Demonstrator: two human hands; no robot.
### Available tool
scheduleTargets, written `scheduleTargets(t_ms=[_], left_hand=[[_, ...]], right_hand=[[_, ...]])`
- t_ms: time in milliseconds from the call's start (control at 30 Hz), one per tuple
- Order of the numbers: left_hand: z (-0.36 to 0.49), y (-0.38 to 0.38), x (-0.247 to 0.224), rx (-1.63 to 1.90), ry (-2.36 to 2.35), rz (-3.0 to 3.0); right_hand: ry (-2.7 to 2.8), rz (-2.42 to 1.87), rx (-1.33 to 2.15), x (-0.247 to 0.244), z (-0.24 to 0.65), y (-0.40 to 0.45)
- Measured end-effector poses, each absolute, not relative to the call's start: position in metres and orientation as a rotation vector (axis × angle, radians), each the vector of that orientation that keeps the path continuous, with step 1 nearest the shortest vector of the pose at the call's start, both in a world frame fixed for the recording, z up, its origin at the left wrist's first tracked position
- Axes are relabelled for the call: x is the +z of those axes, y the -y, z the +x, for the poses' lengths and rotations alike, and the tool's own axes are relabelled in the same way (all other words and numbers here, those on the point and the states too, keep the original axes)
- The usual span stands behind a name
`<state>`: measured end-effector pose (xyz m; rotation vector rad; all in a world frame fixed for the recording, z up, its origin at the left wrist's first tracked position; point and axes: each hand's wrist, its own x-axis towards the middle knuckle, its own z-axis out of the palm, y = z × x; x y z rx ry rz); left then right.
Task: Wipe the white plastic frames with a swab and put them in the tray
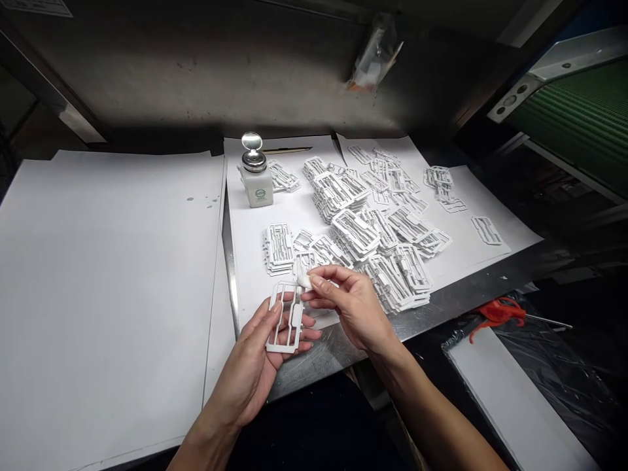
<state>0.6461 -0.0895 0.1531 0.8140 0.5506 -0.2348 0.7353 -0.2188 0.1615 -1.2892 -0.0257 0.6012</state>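
My left hand [258, 369] cradles a white rectangular plastic frame [283, 320] upright against its fingers and palm. My right hand [350, 307] pinches a small white wad of cloth or foam [304, 280] between thumb and fingers, just by the frame's top corner. Behind both hands, a large heap of similar white frames [363, 226] lies in overlapping stacks on white paper [255, 255]. A white bottle with a silver pump lid [255, 173] stands at the paper's far left, beyond the heap.
A wide white sheet [108, 275] covers the surface to the left. A steel tabletop edge [338, 350] runs beneath the hands. Lower right, a white board [510, 399] and red object [498, 311] lie on black plastic. A green ribbed panel [583, 111] is at upper right.
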Motion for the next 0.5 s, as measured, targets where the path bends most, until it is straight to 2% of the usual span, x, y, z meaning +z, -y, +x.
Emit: scheduleTargets(t_ms=[100, 200, 333, 500], left_hand=[[0.646, 0.090, 0.154, -0.236, -0.567, 0.823], [0.645, 0.090, 0.157, -0.235, -0.587, 0.881], [0.641, 0.085, 0.165, -0.239, -0.572, 1.143], [0.638, 0.073, 0.178, -0.352, -0.565, 1.521]], right_hand=[[0.036, -1.331, 0.585, 0.160, 0.736, 0.222], [0.151, -1.565, 0.466, 0.163, 0.739, 0.227], [0.692, -2.036, 0.196, 0.176, 0.747, 0.233], [1.343, -2.303, 0.302, 0.195, 0.757, 0.229]])
